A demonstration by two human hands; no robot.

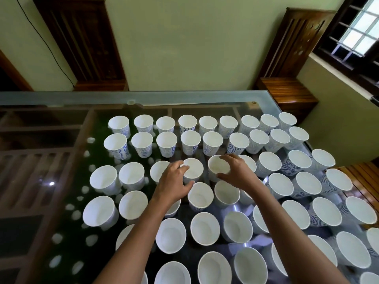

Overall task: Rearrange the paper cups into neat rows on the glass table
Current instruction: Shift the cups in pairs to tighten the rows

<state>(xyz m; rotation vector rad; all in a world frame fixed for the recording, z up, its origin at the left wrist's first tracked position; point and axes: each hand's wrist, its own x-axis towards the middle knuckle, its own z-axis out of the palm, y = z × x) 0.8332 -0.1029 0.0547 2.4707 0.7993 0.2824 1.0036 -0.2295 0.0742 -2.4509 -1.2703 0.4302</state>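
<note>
Top two rows are looking pretty tidy already, but the paper cups (326, 215) at lower right are still sitting bunched up on the glass table (184, 98). Left hand (174, 179) is gripping a centre cup (193, 168), and right hand (235, 173) is gripping its neighbour (217, 167). Not seeing any brand or writing, just blue swirls.

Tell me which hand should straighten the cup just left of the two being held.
Left: the left hand lies right beside that neighbouring cup, while the right hand grips its own cup farther right.
</note>
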